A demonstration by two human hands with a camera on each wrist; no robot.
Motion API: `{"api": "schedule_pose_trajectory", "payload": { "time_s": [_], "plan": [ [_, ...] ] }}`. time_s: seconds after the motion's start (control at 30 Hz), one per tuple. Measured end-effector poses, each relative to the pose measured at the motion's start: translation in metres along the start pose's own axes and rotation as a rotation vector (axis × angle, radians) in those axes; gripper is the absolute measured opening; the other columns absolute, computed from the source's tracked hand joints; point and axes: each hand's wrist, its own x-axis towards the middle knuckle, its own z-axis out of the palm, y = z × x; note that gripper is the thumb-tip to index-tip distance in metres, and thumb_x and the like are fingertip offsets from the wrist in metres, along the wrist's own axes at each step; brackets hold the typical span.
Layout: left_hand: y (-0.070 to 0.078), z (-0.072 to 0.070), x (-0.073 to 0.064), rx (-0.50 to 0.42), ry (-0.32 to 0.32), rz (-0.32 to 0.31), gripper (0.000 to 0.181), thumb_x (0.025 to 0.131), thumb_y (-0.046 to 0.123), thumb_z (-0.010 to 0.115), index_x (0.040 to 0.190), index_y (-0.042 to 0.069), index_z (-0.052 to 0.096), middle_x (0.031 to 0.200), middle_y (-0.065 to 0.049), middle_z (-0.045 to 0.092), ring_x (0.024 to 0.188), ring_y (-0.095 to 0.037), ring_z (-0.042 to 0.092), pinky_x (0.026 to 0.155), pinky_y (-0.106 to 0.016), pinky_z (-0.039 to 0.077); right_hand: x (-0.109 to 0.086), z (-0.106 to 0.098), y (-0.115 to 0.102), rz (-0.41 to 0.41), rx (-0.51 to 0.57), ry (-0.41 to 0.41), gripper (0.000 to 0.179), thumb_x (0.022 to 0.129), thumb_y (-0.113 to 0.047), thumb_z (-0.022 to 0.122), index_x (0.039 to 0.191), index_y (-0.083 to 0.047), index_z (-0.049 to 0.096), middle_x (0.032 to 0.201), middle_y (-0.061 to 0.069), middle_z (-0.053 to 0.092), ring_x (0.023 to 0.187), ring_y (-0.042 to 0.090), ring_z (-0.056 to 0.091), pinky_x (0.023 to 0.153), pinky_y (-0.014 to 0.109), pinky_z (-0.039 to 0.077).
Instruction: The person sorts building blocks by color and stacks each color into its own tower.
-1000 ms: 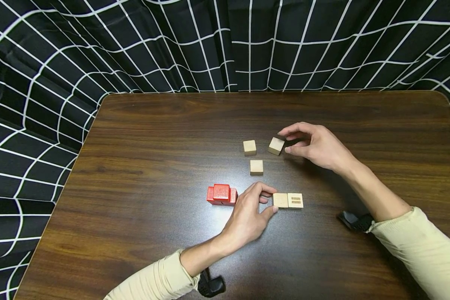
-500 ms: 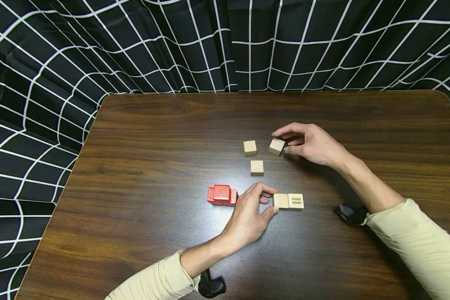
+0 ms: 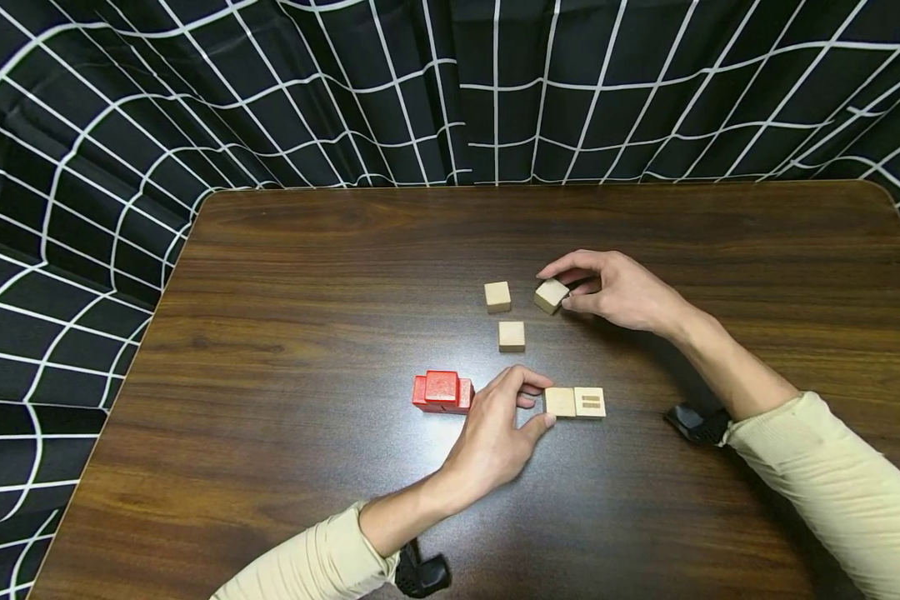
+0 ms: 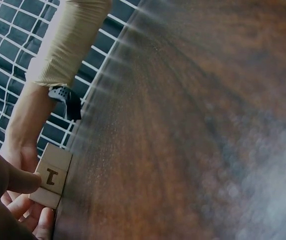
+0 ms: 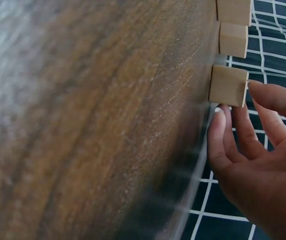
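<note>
In the head view my left hand [image 3: 495, 429] pinches the left end of a short row of wooden blocks, thumb in front and index finger behind the plain block [image 3: 560, 402]. Against it on the right sits a wooden block [image 3: 589, 402] with two brown bars on top. A dark "1" shows on a block face [image 4: 58, 185] beside the thumb in the left wrist view. Farther back, my right hand [image 3: 630, 287] holds a turned wooden block [image 3: 551, 296] between thumb and index finger. The right wrist view shows those fingertips at the edges of that block [image 5: 227, 86].
Two more plain wooden blocks stand nearby, one behind [image 3: 497, 297] and one in front [image 3: 512, 336]. Red blocks [image 3: 442, 386] sit close left of my left hand, one standing higher. A black curtain [image 3: 330, 100] with white grid lines borders the brown table [image 3: 270, 333].
My right hand has come in leftward, its fingers closing about the far right block, which has turned slightly. The left hand and its row of blocks stay put.
</note>
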Motion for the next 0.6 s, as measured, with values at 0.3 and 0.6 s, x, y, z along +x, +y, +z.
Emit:
{"api": "schedule_pose_trajectory", "payload": {
  "time_s": [0.3, 0.6],
  "plan": [
    [-0.0009, 0.0007, -0.0001, -0.011, 0.005, 0.009, 0.034, 0.085, 0.007, 0.077, 0.114, 0.017, 0.062, 0.116, 0.005, 0.065, 0.097, -0.007, 0.063, 0.087, -0.02, 0.052, -0.0037, 0.0009, 0.0029, 0.029, -0.021, 0.024, 0.036, 0.087, -0.001, 0.073, 0.121, -0.011, 0.068, 0.111, 0.011, 0.068, 0.101, 0.024, 0.064, 0.072, 0.02, 0.051],
    [-0.0016, 0.0013, 0.0001, -0.01, 0.006, 0.007, 0.034, 0.085, 0.006, 0.077, 0.114, 0.017, 0.063, 0.116, 0.005, 0.065, 0.097, -0.007, 0.063, 0.087, -0.02, 0.052, -0.0034, 0.0031, 0.0033, 0.056, -0.075, 0.055, 0.032, 0.086, -0.01, 0.077, 0.117, -0.01, 0.069, 0.105, 0.009, 0.071, 0.095, 0.02, 0.066, 0.07, 0.019, 0.05]
  ]
}}
